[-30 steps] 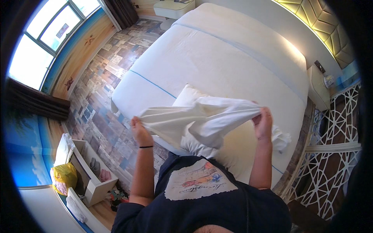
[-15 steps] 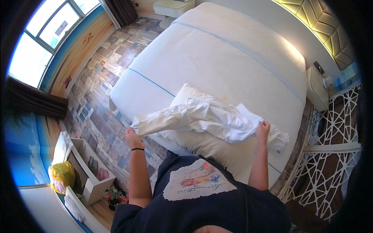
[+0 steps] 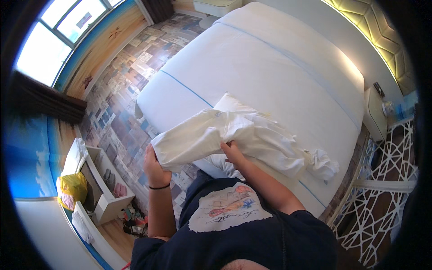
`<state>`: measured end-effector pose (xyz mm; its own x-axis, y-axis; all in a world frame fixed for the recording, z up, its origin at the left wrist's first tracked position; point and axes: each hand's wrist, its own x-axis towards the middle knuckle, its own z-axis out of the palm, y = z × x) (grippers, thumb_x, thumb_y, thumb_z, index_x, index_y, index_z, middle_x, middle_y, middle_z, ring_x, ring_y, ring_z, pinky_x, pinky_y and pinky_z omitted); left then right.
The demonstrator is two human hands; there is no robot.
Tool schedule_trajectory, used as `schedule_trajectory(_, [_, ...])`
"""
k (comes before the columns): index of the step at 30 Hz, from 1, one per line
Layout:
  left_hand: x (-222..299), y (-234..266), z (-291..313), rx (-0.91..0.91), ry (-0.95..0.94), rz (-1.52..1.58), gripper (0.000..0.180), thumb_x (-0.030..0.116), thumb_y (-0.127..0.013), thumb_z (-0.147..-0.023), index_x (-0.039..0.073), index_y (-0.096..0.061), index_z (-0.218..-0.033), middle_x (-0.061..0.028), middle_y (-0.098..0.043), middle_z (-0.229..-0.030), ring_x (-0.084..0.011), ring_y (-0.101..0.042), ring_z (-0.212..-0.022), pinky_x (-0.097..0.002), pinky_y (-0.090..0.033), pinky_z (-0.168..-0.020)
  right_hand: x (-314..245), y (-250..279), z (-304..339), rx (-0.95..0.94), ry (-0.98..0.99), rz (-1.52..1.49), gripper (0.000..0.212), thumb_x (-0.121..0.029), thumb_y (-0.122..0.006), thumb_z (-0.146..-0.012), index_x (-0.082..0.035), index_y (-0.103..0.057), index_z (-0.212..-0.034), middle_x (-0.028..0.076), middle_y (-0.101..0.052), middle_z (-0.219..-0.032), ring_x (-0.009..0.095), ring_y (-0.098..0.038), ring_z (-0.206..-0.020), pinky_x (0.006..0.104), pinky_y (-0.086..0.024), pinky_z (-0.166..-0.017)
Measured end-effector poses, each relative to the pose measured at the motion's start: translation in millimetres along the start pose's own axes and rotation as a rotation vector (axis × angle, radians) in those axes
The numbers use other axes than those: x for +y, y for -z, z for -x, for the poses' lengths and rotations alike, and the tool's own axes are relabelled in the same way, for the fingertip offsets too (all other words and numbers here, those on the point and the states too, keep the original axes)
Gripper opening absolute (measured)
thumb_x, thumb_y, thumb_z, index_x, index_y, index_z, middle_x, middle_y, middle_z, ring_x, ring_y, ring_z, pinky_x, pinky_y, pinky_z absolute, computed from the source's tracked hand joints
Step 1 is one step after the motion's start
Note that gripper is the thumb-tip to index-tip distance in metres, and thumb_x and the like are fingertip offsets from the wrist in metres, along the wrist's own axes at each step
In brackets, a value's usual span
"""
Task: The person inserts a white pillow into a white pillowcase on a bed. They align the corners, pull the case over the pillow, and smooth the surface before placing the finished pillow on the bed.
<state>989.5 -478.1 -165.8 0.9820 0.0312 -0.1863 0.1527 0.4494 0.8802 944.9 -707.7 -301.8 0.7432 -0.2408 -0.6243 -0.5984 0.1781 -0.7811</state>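
Observation:
A loose white pillowcase (image 3: 189,139) stretches across the near part of the bed, its left end raised and its right end bunched on the sheet. My left hand (image 3: 156,167) is at that left end, its fingers partly hidden by the cloth edge. Near the middle, my right hand (image 3: 233,154) grips a gathered fold. Beneath the cloth lies a white pillow (image 3: 228,102); its far corner shows, and most of the rest is covered.
The wide bed (image 3: 252,58) has a smooth white sheet with blue lines. Bedside tables (image 3: 374,112) flank it. On my left stand a white shelf unit (image 3: 108,202) with slippers and a yellow bag (image 3: 72,189). A white lattice screen (image 3: 378,216) is on my right.
My right hand has moved left from the cloth's right end to its middle. That right end now lies on the bed. The cloth's left part is flatter, and my left hand has turned against its edge.

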Motion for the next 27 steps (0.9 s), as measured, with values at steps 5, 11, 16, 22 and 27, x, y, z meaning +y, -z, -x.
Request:
schedule_trajectory(5, [27.4, 6.1, 22.1, 0.132, -0.08, 0.049, 0.033, 0.026, -0.035, -0.102, 0.001, -0.055, -0.112, -0.0085, -0.059, -0.102, -0.018, -0.059, -0.094, -0.0325, -0.048, -0.083, 22.6, -16.3, -23.8, 0.007, -0.083, -0.358, 0.044, -0.042, -0.049, -0.095, -0.012, -0.044, -0.126, 0.008, -0.055, -0.118, 0.023, -0.055, -0.108, 0.0427, -0.047, -0.084])
schedule_trajectory(11, [-16.7, 60.6, 1.2, 0.411, -0.173, -0.091, 0.024, 0.023, -0.038, -0.102, 0.004, -0.052, -0.098, -0.0057, -0.059, -0.091, -0.0149, -0.057, -0.083, -0.0291, -0.048, -0.076, 31.7, 34.8, -11.7, 0.125, -0.17, -0.91, 0.044, -0.048, -0.041, -0.097, -0.015, -0.045, -0.127, 0.006, -0.054, -0.123, 0.025, -0.053, -0.111, 0.0535, -0.045, -0.084])
schedule_trajectory(16, [-78.5, 95.9, -26.5, 0.396, -0.218, -0.662, 0.024, 0.024, -0.054, -0.094, 0.002, -0.051, -0.105, -0.0108, -0.057, -0.098, -0.0211, -0.056, -0.086, -0.0321, -0.046, -0.077, 25.5, 69.0, 23.6, 0.419, 0.122, -0.899, 0.046, -0.045, -0.04, -0.099, -0.01, -0.046, -0.129, 0.009, -0.056, -0.123, 0.024, -0.057, -0.105, 0.0411, -0.048, -0.085])
schedule_trajectory(22, [-146.2, 15.1, -30.4, -0.276, -0.512, -1.136, 0.067, 0.024, -0.08, -0.07, -0.002, -0.047, -0.122, -0.0206, -0.052, -0.119, -0.0351, -0.05, -0.112, -0.0399, -0.04, -0.097, -2.0, 65.1, 78.7, 0.188, 0.419, -0.589, 0.03, -0.028, -0.046, -0.101, -0.006, -0.055, -0.118, 0.003, -0.061, -0.105, 0.012, -0.059, -0.094, 0.0281, -0.048, -0.084])
schedule_trajectory(27, [-220.2, -51.1, -36.0, -0.609, -0.531, -1.379, 0.08, 0.03, -0.078, -0.065, 0.0, -0.045, -0.13, -0.0247, -0.048, -0.132, -0.0383, -0.042, -0.126, -0.0476, -0.029, -0.108, -34.8, 72.0, 133.3, -0.175, 0.295, -0.326, 0.029, -0.026, -0.049, -0.099, -0.002, -0.057, -0.115, 0.001, -0.061, -0.096, 0.006, -0.054, -0.086, 0.0229, -0.045, -0.076])
